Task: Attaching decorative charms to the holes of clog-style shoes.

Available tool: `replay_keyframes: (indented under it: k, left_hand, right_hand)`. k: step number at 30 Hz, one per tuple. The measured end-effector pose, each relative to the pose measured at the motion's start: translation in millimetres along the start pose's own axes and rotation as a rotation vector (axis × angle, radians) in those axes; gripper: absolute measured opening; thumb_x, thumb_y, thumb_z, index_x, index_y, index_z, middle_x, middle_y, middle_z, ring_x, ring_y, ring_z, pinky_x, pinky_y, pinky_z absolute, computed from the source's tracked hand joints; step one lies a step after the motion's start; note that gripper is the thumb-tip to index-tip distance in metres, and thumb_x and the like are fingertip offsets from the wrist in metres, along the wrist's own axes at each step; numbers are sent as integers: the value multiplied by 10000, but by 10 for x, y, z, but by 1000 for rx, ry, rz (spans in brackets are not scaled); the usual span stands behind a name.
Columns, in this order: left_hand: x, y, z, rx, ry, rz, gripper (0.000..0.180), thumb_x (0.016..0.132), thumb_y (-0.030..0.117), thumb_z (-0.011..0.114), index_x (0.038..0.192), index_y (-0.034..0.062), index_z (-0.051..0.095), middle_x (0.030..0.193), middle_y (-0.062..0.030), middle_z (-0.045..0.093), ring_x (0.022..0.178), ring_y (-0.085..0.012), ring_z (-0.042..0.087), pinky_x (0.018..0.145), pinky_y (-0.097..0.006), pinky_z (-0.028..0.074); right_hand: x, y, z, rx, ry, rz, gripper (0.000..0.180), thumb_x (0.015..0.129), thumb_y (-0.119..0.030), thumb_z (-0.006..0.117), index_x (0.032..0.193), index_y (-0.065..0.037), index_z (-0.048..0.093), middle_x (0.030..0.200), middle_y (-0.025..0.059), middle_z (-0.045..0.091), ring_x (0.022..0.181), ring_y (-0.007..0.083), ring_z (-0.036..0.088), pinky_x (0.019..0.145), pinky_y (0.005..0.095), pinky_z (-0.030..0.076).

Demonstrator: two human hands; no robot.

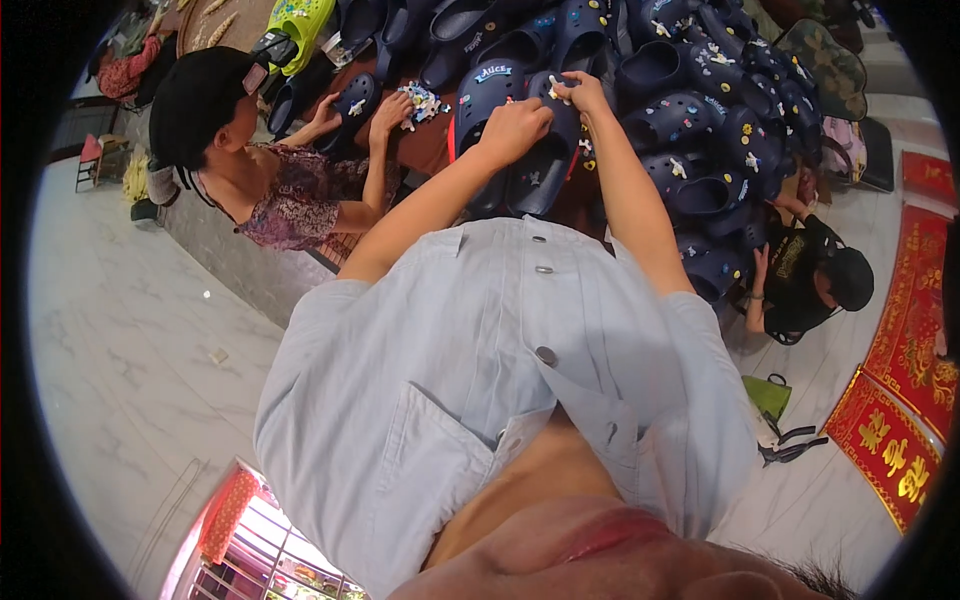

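Note:
A pair of dark navy foam clogs lies before me, the left clog (484, 88) with a light-blue lettered charm on its toe, the right clog (540, 178) under my hands. My left hand (515, 130) is closed with curled fingers over the middle of the right clog; what its fingertips grip is hidden. At that clog's toe, my right hand (584, 97) pinches a small pale shoe charm (553, 86) between thumb and fingers. Something red shows along the outer edges of the pair.
Many navy clogs with charms (690, 120) are heaped to the right. A small pile of colourful charms (426, 102) lies left of my pair, where a co-worker (290, 190) handles another clog (357, 98). Bright green clogs (303, 28) stand farther back. Another person (815, 275) works at the right.

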State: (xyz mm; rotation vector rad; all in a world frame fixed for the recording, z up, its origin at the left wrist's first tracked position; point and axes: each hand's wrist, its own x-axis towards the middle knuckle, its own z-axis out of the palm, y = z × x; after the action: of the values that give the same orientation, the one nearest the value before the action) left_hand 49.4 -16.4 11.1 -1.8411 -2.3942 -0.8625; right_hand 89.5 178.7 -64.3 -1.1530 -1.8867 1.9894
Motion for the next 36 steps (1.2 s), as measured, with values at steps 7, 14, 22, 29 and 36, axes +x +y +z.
replay_keyframes:
  k: [7, 14, 22, 29, 36]
  left_hand:
    - [-16, 1, 19, -6, -7, -1, 108, 818, 194, 635, 889, 112, 640, 807, -70, 581, 740, -291, 629, 601, -416, 509]
    - [-44, -6, 4, -9, -20, -2, 113, 828, 199, 625, 891, 108, 650, 819, -73, 602, 747, -294, 637, 616, -411, 515]
    - [74, 13, 13, -63, -7, -16, 123, 822, 209, 645, 875, 100, 665, 839, -83, 636, 769, -313, 643, 647, -421, 515]
    - [129, -184, -131, -571, -65, -333, 256, 884, 250, 663, 1009, 32, 710, 738, -126, 670, 632, -156, 619, 596, -299, 469]
    - [165, -305, -95, -814, -126, -413, 263, 842, 163, 691, 1059, 14, 695, 788, -13, 651, 655, -74, 538, 592, -246, 447]
  right_hand:
    - [-40, -29, -138, 8, -101, 17, 453, 766, -107, 794, 1162, 18, 612, 929, 118, 690, 768, 154, 635, 669, 264, 490]
    - [-221, -67, -209, 199, -238, 73, 453, 861, -181, 713, 1258, -15, 572, 1040, 70, 656, 909, 123, 599, 785, 267, 501]
    - [-85, 156, -141, -5, 47, -189, 448, 851, -239, 722, 1222, -18, 602, 1001, 60, 673, 886, 136, 623, 765, 267, 485]
    - [-734, -161, 24, -164, 416, -476, 252, 805, -199, 723, 998, -40, 689, 888, 113, 691, 812, 194, 659, 747, 300, 498]
    - [-1298, -538, 266, -179, 110, -557, 237, 781, -248, 754, 884, -43, 696, 754, 59, 672, 717, 138, 626, 667, 277, 470]
